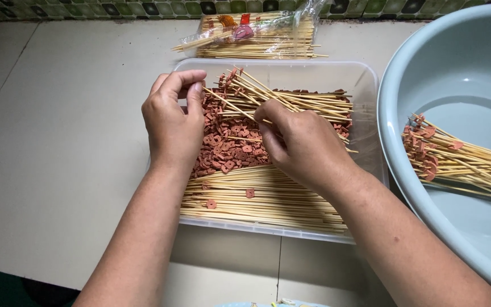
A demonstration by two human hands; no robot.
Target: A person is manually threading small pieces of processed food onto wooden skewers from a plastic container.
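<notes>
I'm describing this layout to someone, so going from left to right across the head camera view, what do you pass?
Left hand pinching red sausage slices → right hand holding a bamboo skewer over the clear plastic tray → pale blue basin with finished skewers inside.

A small food-preparation area, probably a home or street-food kitchen, is shown. This is indicated by a clear plastic tray (365, 85) filled with bamboo skewers (262, 199) and reddish sausage slices (228, 145), a pale blue basin (456, 74) of threaded skewers, and a tiled worktop (63, 142) edged with mosaic.
</notes>
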